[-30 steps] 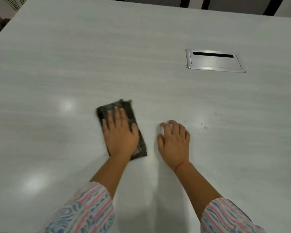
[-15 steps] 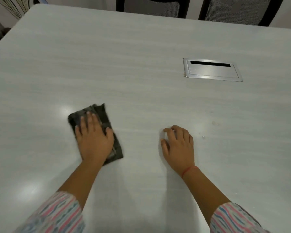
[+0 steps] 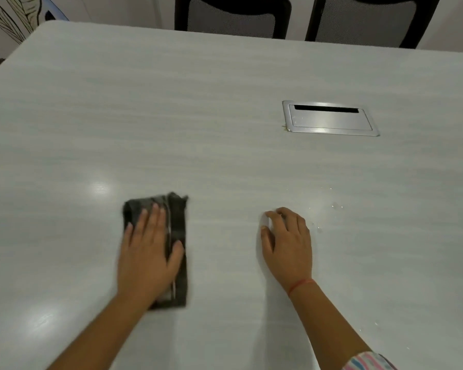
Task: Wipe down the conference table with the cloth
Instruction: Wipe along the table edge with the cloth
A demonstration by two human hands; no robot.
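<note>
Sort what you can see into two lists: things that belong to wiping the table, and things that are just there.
Part of the job: left hand pressing the dark cloth; conference table; water droplets near the right hand.
Just there: metal cable hatch; two chairs beyond the table.

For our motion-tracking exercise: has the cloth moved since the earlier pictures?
Yes. The cloth under the left hand has slid leftward, away from the metal cable hatch set in the table.
</note>
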